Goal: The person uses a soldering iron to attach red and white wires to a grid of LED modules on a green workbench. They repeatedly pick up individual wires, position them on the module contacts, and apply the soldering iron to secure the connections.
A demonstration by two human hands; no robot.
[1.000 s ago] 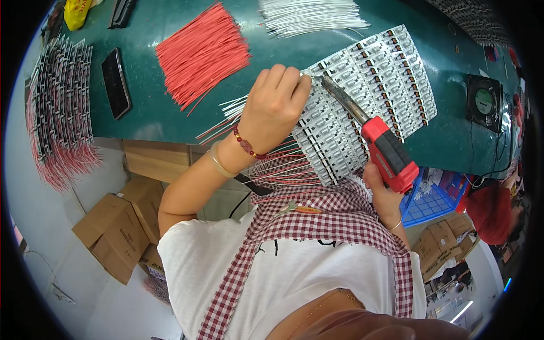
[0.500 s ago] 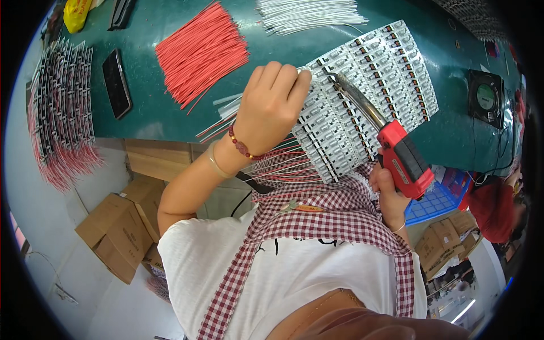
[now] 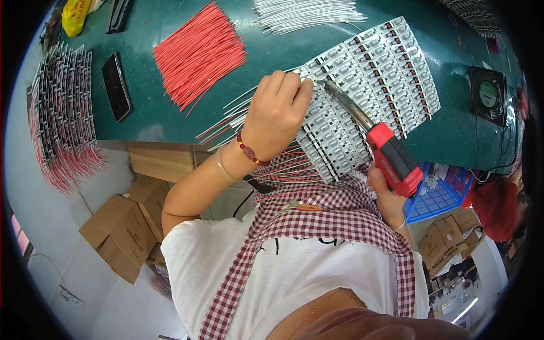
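- left hand (image 3: 277,110) has its fingers curled at the left edge of the circuit board panel (image 3: 371,73), can't tell what they're gripping
- right hand (image 3: 388,201) is wrapped around a red and black soldering iron (image 3: 394,158), tip right by the left fingertips
- panel sits across the edge of the green table (image 3: 147,124), wires trailing off its left side
- red wire pile (image 3: 199,56) and white wire pile (image 3: 309,14) lie beyond, phone (image 3: 117,86) farther left

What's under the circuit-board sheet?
Around the circuit-board sheet, the green table shows above and to the right, the checkered apron below. What lies directly beneath is covered by the sheet itself and cannot be seen.
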